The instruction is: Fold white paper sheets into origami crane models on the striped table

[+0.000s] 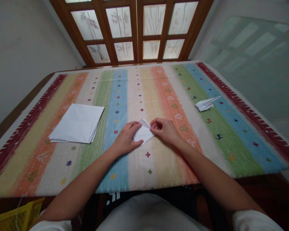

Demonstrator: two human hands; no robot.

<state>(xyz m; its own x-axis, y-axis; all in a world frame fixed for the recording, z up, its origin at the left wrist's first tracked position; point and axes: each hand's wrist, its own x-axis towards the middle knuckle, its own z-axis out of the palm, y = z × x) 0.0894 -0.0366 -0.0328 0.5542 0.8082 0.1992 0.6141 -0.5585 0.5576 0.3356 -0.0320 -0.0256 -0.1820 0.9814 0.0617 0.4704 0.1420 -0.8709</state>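
A small folded white paper lies on the striped tablecloth between my two hands. My left hand rests at its left side, thumb and fingers spread apart and pressing on the paper against the cloth. At the upper right edge of the paper, my right hand pinches a folded flap between curled fingers and thumb. A stack of white paper sheets lies to the left of my hands. Farther to the right sits a folded white paper figure with a long pointed end.
The striped cloth covers the table. Wooden doors with patterned glass panes stand beyond its far edge. A glass panel leans at the right wall. Below the table's front left edge is a yellow plastic basket.
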